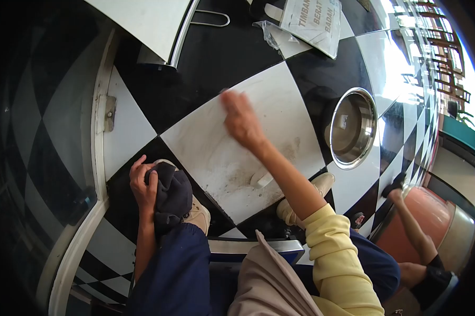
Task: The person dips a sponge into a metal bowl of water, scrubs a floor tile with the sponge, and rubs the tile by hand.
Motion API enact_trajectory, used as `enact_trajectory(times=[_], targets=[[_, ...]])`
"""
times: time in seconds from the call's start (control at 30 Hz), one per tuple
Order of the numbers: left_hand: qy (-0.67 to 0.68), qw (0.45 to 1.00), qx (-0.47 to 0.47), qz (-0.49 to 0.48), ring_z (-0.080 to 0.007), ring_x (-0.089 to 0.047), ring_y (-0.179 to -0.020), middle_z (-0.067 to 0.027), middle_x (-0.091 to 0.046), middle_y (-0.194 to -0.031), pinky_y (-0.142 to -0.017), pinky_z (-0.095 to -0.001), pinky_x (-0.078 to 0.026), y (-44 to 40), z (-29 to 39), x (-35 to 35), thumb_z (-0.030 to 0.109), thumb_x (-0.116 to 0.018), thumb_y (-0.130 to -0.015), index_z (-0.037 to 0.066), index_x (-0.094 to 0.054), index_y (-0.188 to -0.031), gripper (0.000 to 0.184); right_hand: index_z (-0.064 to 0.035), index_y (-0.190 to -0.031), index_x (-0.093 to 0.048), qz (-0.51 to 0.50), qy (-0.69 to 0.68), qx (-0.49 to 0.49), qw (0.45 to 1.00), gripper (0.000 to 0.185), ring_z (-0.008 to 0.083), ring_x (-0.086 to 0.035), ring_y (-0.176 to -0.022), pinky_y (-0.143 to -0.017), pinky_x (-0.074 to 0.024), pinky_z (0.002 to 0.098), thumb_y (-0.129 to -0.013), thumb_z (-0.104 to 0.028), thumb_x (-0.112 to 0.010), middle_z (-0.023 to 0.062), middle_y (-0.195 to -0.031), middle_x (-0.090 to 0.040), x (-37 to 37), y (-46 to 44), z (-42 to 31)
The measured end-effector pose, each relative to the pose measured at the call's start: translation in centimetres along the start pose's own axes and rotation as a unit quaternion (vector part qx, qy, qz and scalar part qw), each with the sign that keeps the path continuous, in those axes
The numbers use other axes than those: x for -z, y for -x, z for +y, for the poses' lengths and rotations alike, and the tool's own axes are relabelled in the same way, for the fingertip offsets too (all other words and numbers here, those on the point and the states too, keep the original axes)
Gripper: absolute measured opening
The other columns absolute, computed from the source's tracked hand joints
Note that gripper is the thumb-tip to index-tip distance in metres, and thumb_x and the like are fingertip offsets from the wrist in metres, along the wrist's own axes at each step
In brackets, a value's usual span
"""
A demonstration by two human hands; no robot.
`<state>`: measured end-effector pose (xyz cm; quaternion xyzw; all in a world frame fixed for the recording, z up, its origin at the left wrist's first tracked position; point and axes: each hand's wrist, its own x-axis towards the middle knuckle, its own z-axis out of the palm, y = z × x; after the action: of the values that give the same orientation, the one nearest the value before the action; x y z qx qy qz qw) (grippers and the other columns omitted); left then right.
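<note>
Bunched in my left hand (144, 185) is a dark grey cloth (171, 197), held above my left shoe at the lower left. My right hand (241, 120) is stretched out over a large white floor tile (216, 142) and is blurred by motion; whether its fingers hold anything is hidden. Dark smudges mark the lower part of this tile. A small white block (261, 178) lies on it, below my right forearm. To the right, a round metal bowl (352, 128) with liquid in it stands on the floor.
A white-topped piece with a metal edge (182, 34) juts in at the top left. Behind lies a box with printed words (314, 23) beside clear plastic. A glass door frame (96, 131) runs along the left. Another person's bare leg (414, 226) shows at the right.
</note>
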<state>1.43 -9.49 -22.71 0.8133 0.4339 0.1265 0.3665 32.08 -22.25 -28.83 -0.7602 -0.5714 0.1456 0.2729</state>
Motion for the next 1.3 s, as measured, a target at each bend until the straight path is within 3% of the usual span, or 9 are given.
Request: enact_trajectory(times=[0.07,0.17,0.23,0.3,0.5,0.7,0.83,1.03,1.3], targets=[[-0.003,1.000,-0.004,0.007,-0.0323,-0.057,-0.118,-0.0120,-0.070,-0.095,-0.101,-0.0450,-0.042,0.1,0.1,0.0,0.010,-0.055,-0.082,0.000,-0.064,-0.081,0.014,0.0095,-0.139,-0.040,0.048,0.117,-0.079,0.989,0.061,0.0401,-0.036,-0.136,-0.117,-0.0225,0.0516,-0.082,-0.009,-0.052,0.0234,-0.143,-0.040,1.6,-1.3,0.4],[-0.006,1.000,-0.009,0.012,-0.0314,-0.056,-0.118,-0.0108,-0.070,-0.095,-0.101,-0.0451,-0.042,0.2,-0.2,-0.2,0.010,-0.055,-0.082,0.000,-0.066,-0.083,0.015,0.0084,-0.137,-0.044,0.082,0.043,-0.067,0.993,0.058,0.0359,-0.035,-0.138,-0.117,-0.0234,0.0499,-0.082,-0.004,-0.053,0.0224,-0.144,-0.041,-2.2,-0.1,-2.8],[-0.012,1.000,-0.012,0.004,-0.0309,-0.056,-0.118,-0.0101,-0.071,-0.096,-0.101,-0.0452,-0.042,0.1,0.0,0.0,0.010,-0.055,-0.082,0.001,-0.067,-0.084,0.015,0.0076,-0.139,-0.044,-0.004,-0.096,-0.018,0.995,0.059,0.0374,-0.037,-0.137,-0.118,-0.0228,0.0482,-0.082,-0.008,-0.053,0.0231,-0.146,-0.040,-5.1,1.4,-6.1],[-0.008,1.000,-0.009,0.007,-0.0306,-0.056,-0.119,-0.0095,-0.071,-0.097,-0.102,-0.0449,-0.042,0.2,0.1,0.0,0.010,-0.055,-0.082,0.001,-0.066,-0.083,0.014,0.0057,-0.139,-0.045,-0.053,-0.029,0.086,0.994,0.061,0.0371,-0.038,-0.136,-0.117,-0.0244,0.0489,-0.081,-0.008,-0.054,0.0226,-0.145,-0.040,-4.6,1.4,-6.7],[-0.010,1.000,-0.014,-0.001,-0.0311,-0.055,-0.121,-0.0108,-0.070,-0.100,-0.101,-0.0438,-0.043,0.7,-0.5,0.0,0.010,-0.055,-0.082,0.001,-0.067,-0.086,0.015,0.0058,-0.137,-0.045,0.067,0.093,-0.079,0.990,0.061,0.0361,-0.038,-0.135,-0.115,-0.0268,0.0508,-0.078,-0.003,-0.053,0.0206,-0.143,-0.042,-2.2,-1.3,-4.6],[0.003,1.000,-0.016,0.003,-0.0287,-0.054,-0.122,-0.0049,-0.072,-0.099,-0.106,-0.0445,-0.038,0.9,-0.3,0.2,0.011,-0.055,-0.083,0.004,-0.066,-0.083,0.013,0.0016,-0.142,-0.044,-0.073,-0.045,0.104,0.991,0.063,0.0337,-0.035,-0.139,-0.118,-0.0228,0.0504,-0.081,-0.010,-0.054,0.0191,-0.148,-0.039,-4.0,0.3,-6.0],[0.015,1.000,-0.005,0.005,-0.0284,-0.053,-0.123,-0.0045,-0.072,-0.100,-0.106,-0.0439,-0.038,1.0,0.0,0.2,0.011,-0.055,-0.082,0.004,-0.066,-0.082,0.012,0.0080,-0.138,-0.043,-0.027,0.072,-0.022,0.997,0.061,0.0325,-0.035,-0.139,-0.118,-0.0228,0.0472,-0.080,-0.006,-0.053,0.0190,-0.145,-0.040,-2.4,-1.7,-6.4],[0.023,1.000,-0.006,0.007,-0.0283,-0.054,-0.122,-0.0045,-0.072,-0.098,-0.105,-0.0438,-0.038,1.0,-0.2,0.2,0.011,-0.056,-0.082,0.004,-0.065,-0.080,0.011,0.0091,-0.136,-0.046,-0.150,0.027,0.156,0.976,0.059,0.0306,-0.028,-0.143,-0.120,-0.0196,0.0476,-0.083,-0.015,-0.053,0.0158,-0.148,-0.038,-4.1,0.5,-8.4],[0.015,1.000,-0.012,0.005,-0.0282,-0.054,-0.122,-0.0047,-0.072,-0.098,-0.106,-0.0437,-0.037,0.8,-0.3,0.2,0.011,-0.056,-0.082,0.004,-0.065,-0.080,0.012,-0.0003,-0.138,-0.049,-0.115,0.020,0.085,0.989,0.061,0.0275,-0.031,-0.142,-0.119,-0.0206,0.0484,-0.079,-0.013,-0.057,0.0114,-0.146,-0.042,-6.2,1.3,-11.7]])
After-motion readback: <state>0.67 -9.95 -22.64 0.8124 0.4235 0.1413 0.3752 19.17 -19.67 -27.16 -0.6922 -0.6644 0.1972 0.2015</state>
